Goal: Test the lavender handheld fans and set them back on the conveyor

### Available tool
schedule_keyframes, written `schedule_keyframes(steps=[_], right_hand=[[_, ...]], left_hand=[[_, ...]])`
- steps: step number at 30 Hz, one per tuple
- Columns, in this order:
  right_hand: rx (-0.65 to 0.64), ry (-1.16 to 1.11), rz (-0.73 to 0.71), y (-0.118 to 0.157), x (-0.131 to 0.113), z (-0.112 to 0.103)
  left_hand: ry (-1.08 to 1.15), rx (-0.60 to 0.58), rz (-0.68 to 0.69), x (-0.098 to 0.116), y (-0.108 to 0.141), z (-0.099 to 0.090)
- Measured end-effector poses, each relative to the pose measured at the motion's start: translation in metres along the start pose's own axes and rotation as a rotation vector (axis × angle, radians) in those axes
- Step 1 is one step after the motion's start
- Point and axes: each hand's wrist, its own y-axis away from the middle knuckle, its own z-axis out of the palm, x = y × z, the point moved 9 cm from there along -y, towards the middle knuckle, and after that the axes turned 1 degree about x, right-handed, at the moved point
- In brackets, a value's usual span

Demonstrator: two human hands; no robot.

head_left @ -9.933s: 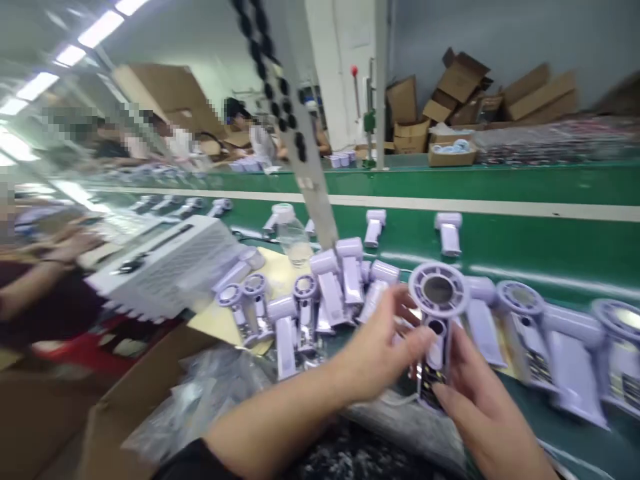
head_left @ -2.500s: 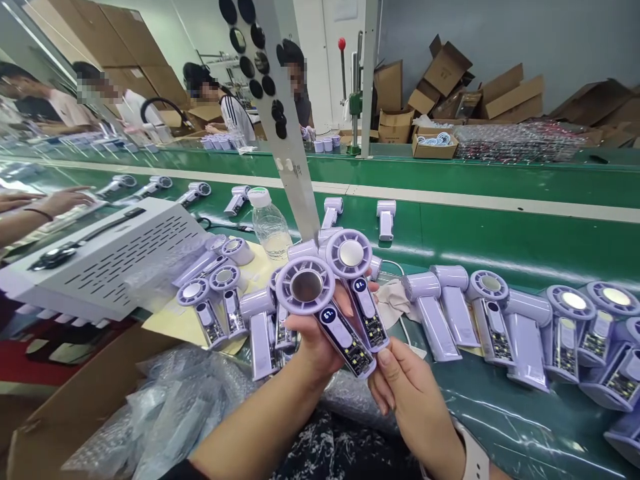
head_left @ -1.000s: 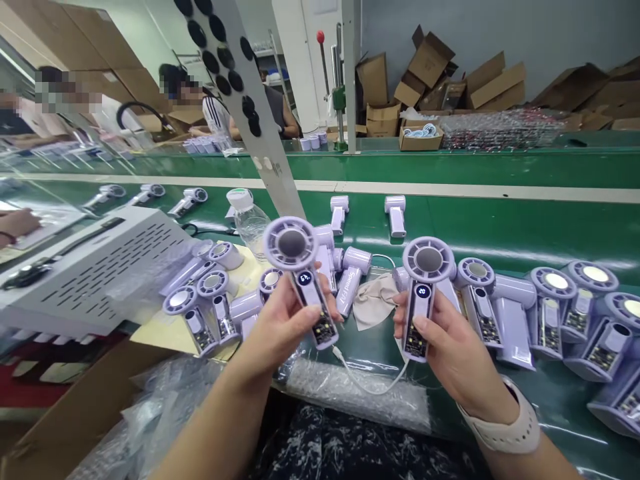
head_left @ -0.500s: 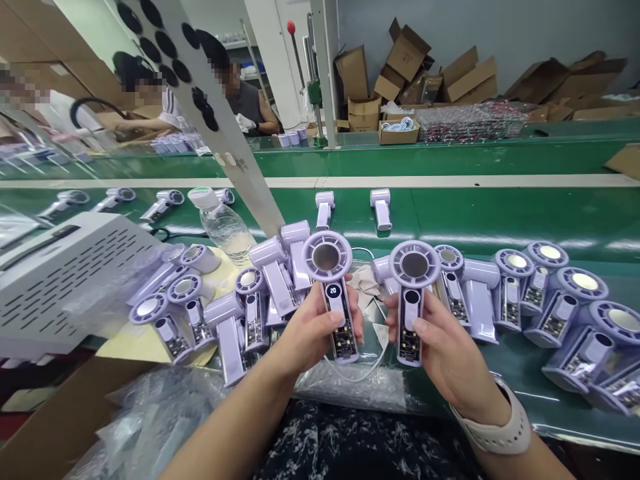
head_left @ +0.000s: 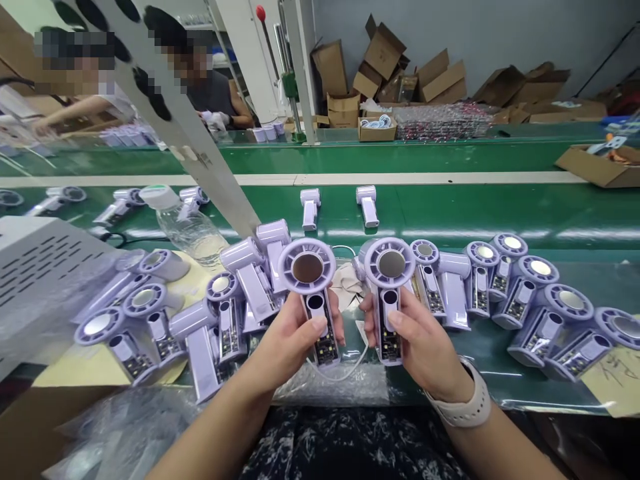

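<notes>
My left hand (head_left: 295,333) is wrapped round the handle of a purple handheld fan (head_left: 320,343), its thumb on the front below a dark round display. In my right hand (head_left: 425,337) is a matching fan (head_left: 389,343), with the thumb on its front panel. Both fans stand upright side by side, heads up, and both displays are dark. More purple fans lie on either side, a group (head_left: 220,320) by my left hand and a row (head_left: 523,300) beyond my right. A white cable (head_left: 345,379) loops between and below the two held fans.
Two fans (head_left: 311,210) lie on the green conveyor (head_left: 450,213) ahead. A plastic bottle (head_left: 185,227), a slanting metal post (head_left: 215,173) and a vented grey box (head_left: 45,280) stand to the left. Clear plastic bags (head_left: 135,433) lie lower left. Across the belt are two people and cardboard boxes (head_left: 385,53).
The "20" on the display of the fan in my left hand has gone dark. The view has turned right, so most things appear further left. Both hands keep hold of their fans.
</notes>
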Motion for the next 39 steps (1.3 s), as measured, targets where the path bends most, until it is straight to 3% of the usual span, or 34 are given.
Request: schedule_keyframes(steps=[19,25,29,34,39], right_hand=[[0.117,0.027,0.023,0.000,0.000,-0.004],[0.091,-0.153,0.109,0.001,0.015,-0.006],[0.157,-0.144,0.144,0.003,0.018,-0.009],[0.073,-0.216,0.133,0.007,0.003,0.009],[0.055,-0.214,0.085,0.009,-0.017,0.014]], left_hand=[[-0.019,0.068,-0.020,-0.005,0.001,-0.008],[-0.079,0.255,-0.088,-0.011,0.001,-0.013],[0.057,0.201,-0.108,-0.012,-0.003,0.002],[0.110,0.150,-0.110,0.002,0.004,0.013],[0.118,0.114,-0.110,0.017,0.013,0.022]])
